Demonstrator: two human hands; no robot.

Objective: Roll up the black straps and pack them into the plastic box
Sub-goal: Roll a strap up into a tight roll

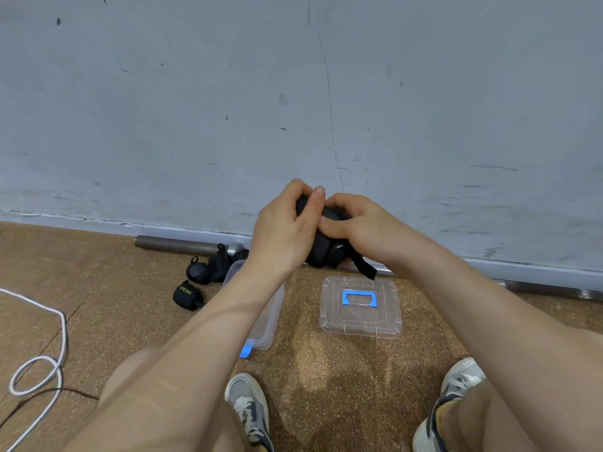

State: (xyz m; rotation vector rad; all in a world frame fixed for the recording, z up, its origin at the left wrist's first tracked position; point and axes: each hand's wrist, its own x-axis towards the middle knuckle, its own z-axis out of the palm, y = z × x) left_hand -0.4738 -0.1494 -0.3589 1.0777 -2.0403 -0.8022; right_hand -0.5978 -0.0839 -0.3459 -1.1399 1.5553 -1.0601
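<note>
Head view: left hand (280, 233) and right hand (355, 223), both tight around black strap (323, 252); yellow "XUEYING" on floor roll (188, 295).

Grey and white laced sneakers (248, 406), bare forearms (228, 321)

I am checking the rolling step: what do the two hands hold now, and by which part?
Both the left hand and the right hand grip one black strap by its rolled bundle; its loose tail end hangs free below.
</note>
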